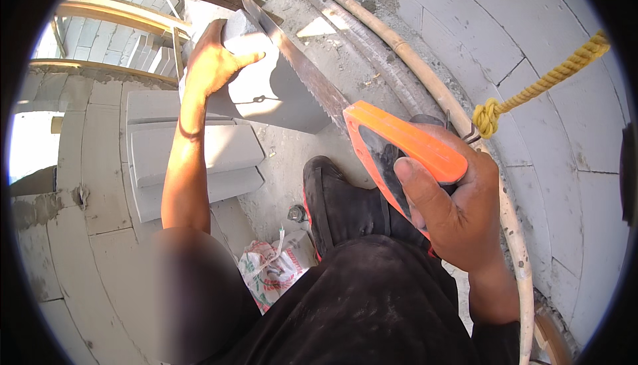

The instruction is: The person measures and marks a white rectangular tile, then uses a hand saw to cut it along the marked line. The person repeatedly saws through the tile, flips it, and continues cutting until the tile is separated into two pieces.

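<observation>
My right hand is wrapped round the orange and black handle of a handsaw. The saw's toothed blade reaches up and to the left, along the right side of a pale grey lightweight concrete block. Whether the teeth are in the block cannot be told. My left hand grips the block's upper left part, thumb stretched across it and the other fingers over its far side. Strong sunlight falls on that hand and part of the block.
More grey blocks lie stacked under my left forearm. A printed sack is beside my dark shoe. Along the right run a bamboo pole and a block wall, with a knotted yellow rope. Timber is at the far left.
</observation>
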Action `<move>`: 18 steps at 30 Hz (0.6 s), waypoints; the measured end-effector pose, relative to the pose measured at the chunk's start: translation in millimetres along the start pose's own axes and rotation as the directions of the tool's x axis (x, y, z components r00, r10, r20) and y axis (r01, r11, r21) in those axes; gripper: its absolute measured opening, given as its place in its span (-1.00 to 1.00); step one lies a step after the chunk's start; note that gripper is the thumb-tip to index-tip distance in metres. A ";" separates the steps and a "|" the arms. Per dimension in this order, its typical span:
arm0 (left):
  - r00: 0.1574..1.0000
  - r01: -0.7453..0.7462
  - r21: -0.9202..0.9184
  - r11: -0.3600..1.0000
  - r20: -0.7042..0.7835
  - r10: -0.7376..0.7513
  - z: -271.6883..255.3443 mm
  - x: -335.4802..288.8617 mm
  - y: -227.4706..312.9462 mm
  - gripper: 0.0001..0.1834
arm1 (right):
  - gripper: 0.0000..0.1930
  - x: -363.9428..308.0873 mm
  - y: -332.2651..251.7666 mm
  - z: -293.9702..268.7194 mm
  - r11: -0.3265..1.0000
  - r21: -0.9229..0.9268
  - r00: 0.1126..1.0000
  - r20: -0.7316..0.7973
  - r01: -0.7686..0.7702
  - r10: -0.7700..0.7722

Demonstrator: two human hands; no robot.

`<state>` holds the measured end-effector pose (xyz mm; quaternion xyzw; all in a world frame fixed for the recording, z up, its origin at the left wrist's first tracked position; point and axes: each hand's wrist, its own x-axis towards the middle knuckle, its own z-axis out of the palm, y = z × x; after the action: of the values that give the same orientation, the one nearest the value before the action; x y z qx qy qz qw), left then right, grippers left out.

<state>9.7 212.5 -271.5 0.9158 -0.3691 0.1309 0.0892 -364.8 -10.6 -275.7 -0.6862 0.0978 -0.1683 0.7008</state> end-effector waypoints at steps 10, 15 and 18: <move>0.997 0.052 0.034 0.998 0.048 -0.054 1.2 12.6 7.8 0.15 | -0.67 13.2 28.7 33.1 0.970 -0.146 0.981 0.001 0.193 -0.195; 0.996 0.043 0.034 0.998 0.083 -0.045 -1.1 14.5 8.5 0.14 | -0.68 29.2 21.3 36.7 0.991 -0.136 1.000 0.004 -0.014 0.015; 1.000 -0.006 0.031 0.999 -0.005 0.006 6.0 7.8 1.7 0.14 | -0.68 70.6 35.9 49.9 0.992 -0.055 0.994 0.021 0.110 -0.109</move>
<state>15.0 204.6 -274.8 0.9157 -0.3695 0.1392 0.0752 -277.5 9.7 -302.8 -0.7113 0.0584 -0.1975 0.6721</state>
